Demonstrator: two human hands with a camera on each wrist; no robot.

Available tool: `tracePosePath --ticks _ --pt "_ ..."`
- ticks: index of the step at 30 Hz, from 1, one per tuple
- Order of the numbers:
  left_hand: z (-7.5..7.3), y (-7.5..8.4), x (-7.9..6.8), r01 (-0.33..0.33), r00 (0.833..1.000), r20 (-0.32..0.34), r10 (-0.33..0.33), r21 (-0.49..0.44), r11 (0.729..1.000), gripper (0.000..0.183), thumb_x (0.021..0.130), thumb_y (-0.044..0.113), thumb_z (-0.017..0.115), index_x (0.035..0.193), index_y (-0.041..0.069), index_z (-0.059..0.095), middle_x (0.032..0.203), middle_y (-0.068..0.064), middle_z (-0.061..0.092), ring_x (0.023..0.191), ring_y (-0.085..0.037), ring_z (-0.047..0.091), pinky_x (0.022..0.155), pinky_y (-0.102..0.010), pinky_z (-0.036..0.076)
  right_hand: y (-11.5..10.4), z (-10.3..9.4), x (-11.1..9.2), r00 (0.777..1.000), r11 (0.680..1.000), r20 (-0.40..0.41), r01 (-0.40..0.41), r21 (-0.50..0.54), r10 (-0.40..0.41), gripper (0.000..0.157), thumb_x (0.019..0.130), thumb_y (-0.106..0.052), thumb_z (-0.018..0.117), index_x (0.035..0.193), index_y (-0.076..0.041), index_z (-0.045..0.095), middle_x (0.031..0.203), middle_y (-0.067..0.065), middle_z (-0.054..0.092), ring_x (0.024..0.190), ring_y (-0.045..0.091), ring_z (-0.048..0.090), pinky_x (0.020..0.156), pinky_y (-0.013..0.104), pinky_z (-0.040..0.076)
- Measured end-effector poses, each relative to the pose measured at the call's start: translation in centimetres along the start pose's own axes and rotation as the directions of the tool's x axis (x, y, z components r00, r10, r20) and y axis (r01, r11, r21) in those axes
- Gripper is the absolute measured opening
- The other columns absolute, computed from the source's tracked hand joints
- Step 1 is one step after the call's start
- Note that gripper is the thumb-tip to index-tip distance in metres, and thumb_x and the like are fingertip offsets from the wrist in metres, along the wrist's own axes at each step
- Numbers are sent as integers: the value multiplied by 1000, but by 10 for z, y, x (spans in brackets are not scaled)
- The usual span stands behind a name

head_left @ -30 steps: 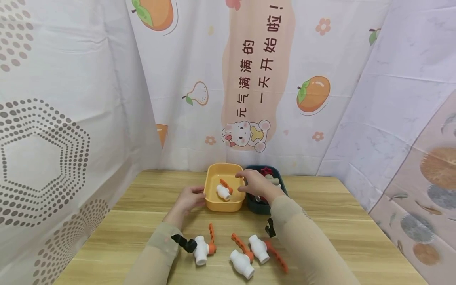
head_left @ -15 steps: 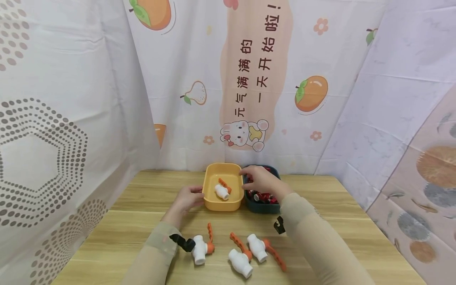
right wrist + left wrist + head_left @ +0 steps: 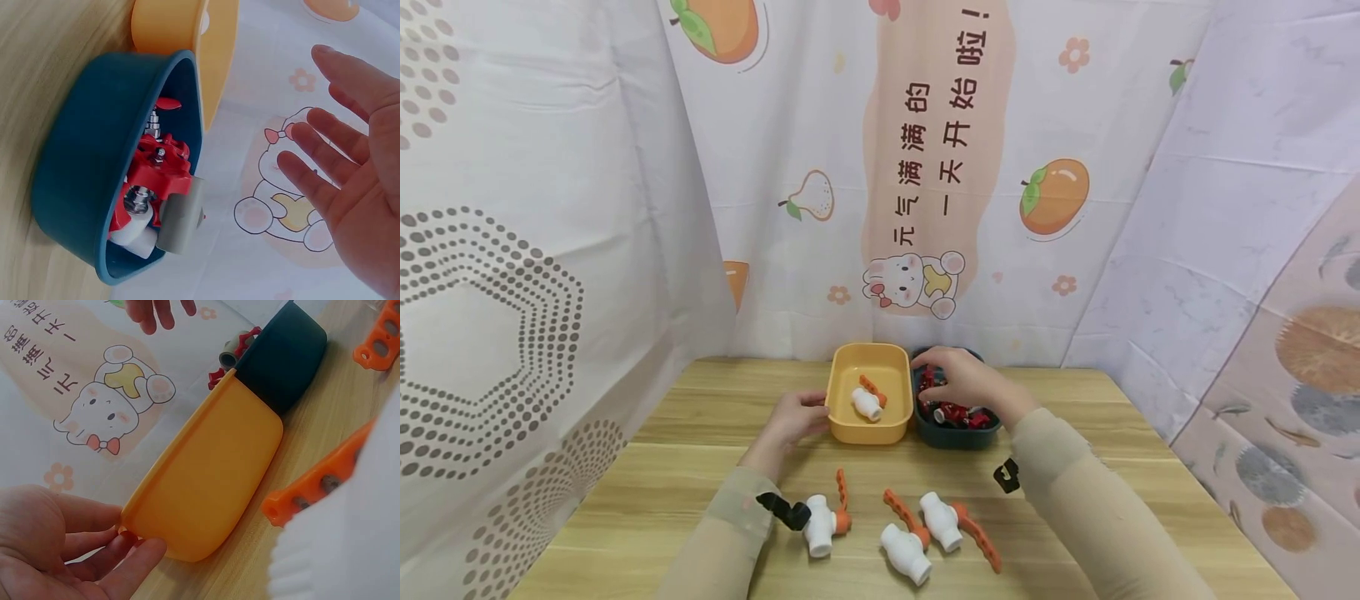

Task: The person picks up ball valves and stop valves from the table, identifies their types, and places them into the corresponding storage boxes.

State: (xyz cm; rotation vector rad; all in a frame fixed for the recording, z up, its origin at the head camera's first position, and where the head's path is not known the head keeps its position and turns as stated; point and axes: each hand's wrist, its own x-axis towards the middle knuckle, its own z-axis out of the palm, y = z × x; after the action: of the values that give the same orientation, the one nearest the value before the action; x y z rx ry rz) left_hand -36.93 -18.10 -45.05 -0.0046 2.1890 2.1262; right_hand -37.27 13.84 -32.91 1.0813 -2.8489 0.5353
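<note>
My left hand (image 3: 793, 417) is at the left side of a yellow plastic bin (image 3: 871, 435); in the left wrist view its thumb and fingers pinch the bin's rim corner. Inside that bin lies a white ball valve (image 3: 867, 404) with an orange lever handle. Over the dark teal bin (image 3: 951, 437) hovers my right hand (image 3: 961, 379), fingers spread and holding nothing, as the right wrist view shows. Red-handled valve parts (image 3: 159, 165) and a grey cylindrical piece (image 3: 181, 215) fill the teal bin.
Three more white ball valves with orange handles lie on the wooden table in front: a left one (image 3: 820, 527), a middle one (image 3: 906, 554) and a right one (image 3: 942, 521). A printed curtain (image 3: 820, 275) hangs right behind the two bins, which stand side by side.
My right hand has moved right, from the yellow bin's right edge to above the teal bin, uncovering more of the red parts. The left hand stays at the yellow bin.
</note>
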Motion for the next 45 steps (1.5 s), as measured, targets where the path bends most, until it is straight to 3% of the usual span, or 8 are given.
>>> tracePosePath --ticks 4,9,13,20,27,33,45 --pt "0 0 -1 -2 1000 0 2 5 1000 45 97 -9 57 141 -15 48 137 -35 52 122 -49 57 99 -52 53 0 -3 -6 1000 1000 21 5 8 -5 50 89 -28 82 133 -10 66 136 6 63 124 24 58 108 45 48" --pt "1 0 0 -6 1000 2 6 10 1000 45 97 -9 57 141 -15 49 137 -35 52 122 -49 57 98 -51 54 -2 -7 -17 999 999 25 19 33 -20 49 89 -29 81 133 -12 66 135 5 63 114 19 61 100 42 54" --pt "1 -2 1 -7 1000 -1 7 10 1000 45 97 -9 57 141 -14 49 137 -34 52 121 -48 58 97 -50 55 -3 -10 -25 999 997 23 38 67 -39 49 89 -25 82 133 -12 66 136 6 62 115 22 61 96 45 57" --pt "1 -4 2 -2 1000 -1 2 4 1000 45 97 -10 57 141 -14 49 137 -34 52 121 -48 58 97 -50 55 -5 -12 -39 996 996 47 81 33 -82 50 89 -27 81 135 -15 65 137 3 61 129 26 54 108 48 48" --pt "1 -2 1 3 1000 -3 -3 0 1000 45 98 -9 57 142 -14 48 138 -35 52 122 -48 58 97 -50 55 -9 -13 -52 989 993 90 112 37 -115 52 88 -28 82 136 -18 63 141 6 58 133 29 51 109 52 46" --pt "1 -2 2 0 1000 -4 0 2 1000 46 97 -9 57 142 -15 48 137 -35 52 120 -48 59 96 -48 56 -9 -9 -61 984 992 132 122 13 -123 56 87 -29 83 138 -19 63 141 0 59 139 30 45 115 53 39" --pt "-1 -2 2 7 1000 -8 -7 -1 1000 46 98 -9 56 142 -14 48 139 -34 51 122 -48 57 100 -52 52 -6 3 -76 973 993 197 111 41 -117 60 87 -31 84 141 -17 60 143 -3 56 135 22 48 109 47 47"
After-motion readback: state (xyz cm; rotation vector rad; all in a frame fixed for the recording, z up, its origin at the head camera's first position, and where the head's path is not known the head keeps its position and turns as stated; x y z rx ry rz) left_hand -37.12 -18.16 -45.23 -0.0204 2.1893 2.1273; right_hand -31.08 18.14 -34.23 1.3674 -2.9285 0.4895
